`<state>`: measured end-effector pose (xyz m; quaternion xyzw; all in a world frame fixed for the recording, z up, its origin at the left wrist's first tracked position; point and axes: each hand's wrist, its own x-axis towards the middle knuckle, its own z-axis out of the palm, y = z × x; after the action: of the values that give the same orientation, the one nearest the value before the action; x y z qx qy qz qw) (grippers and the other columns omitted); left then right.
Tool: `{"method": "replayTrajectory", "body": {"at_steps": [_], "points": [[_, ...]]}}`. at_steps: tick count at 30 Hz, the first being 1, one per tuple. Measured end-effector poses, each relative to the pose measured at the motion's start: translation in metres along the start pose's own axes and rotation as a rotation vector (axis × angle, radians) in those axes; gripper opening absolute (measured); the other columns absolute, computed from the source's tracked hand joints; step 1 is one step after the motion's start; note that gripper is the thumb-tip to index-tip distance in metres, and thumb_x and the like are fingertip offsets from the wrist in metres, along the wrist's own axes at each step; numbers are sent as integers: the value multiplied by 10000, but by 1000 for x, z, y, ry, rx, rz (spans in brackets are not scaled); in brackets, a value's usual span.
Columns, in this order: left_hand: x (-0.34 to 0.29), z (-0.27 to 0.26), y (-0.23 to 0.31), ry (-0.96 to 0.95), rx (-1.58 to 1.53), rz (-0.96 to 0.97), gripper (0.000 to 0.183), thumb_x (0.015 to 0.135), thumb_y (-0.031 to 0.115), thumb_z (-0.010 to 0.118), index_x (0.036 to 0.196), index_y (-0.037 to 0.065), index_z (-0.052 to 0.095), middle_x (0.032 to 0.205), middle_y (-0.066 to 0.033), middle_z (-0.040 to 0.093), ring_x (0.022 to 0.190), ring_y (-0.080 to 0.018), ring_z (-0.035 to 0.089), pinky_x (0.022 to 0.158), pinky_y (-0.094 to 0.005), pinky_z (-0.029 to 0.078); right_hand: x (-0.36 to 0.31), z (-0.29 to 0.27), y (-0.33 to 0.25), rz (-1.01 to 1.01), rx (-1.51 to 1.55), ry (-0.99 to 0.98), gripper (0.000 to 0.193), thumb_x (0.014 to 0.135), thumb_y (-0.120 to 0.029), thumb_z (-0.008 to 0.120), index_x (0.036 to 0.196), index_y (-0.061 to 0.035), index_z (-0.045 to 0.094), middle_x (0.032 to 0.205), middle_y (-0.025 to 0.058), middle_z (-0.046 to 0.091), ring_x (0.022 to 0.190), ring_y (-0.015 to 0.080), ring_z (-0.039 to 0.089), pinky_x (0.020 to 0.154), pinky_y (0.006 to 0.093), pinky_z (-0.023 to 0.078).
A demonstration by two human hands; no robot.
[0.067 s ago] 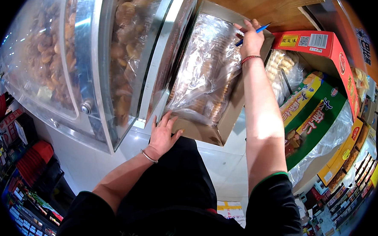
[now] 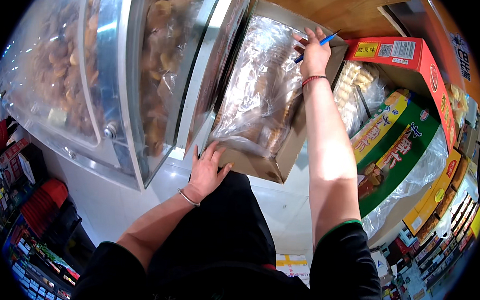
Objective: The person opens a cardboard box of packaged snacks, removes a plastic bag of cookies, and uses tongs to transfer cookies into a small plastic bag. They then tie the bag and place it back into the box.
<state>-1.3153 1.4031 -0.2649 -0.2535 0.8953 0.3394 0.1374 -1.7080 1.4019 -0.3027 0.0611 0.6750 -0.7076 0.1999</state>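
Near wood panelling point(image 2: 334, 8), the right hand point(image 2: 315, 55), pen point(image 2: 328, 39) in half-curled grip, has been shifted slightly leftward; the carton point(image 2: 250, 164) is touched by the spread left hand point(image 2: 206, 174).

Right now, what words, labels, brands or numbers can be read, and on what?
The wording isn't copied here, only placed:
Red box: dark characters on a yellow label, beside a barcode.
Green box: large white characters, more on its yellow band.
Orange panel: dark characters.
White carton: print too small to read.
Black shirt: faint marks, too blurred.
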Motion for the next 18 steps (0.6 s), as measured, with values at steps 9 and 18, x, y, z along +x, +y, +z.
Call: {"method": "replayTrajectory", "body": {"at_steps": [9, 18], "points": [[-9, -13, 7, 121, 20, 145, 275, 825, 191, 668, 1077, 93, 616, 1230, -102, 560, 1145, -262, 541, 1098, -606, 217, -126, -44, 28, 559, 104, 74, 109, 950, -50, 473, 1049, -11, 496, 816, 96, 594, 572, 153, 559, 434, 268, 437], [-5, -65, 48, 97, -82, 256, 240, 870, 226, 597, 1057, 83, 645, 1195, -96, 581, 1123, -282, 556, 1093, -562, 262, -260, -80, -43, 571, -17, -150, 228, 1016, -189, 448, 1180, -76, 560, 645, 9, 551, 403, 48, 326, 369, 203, 240]]}}
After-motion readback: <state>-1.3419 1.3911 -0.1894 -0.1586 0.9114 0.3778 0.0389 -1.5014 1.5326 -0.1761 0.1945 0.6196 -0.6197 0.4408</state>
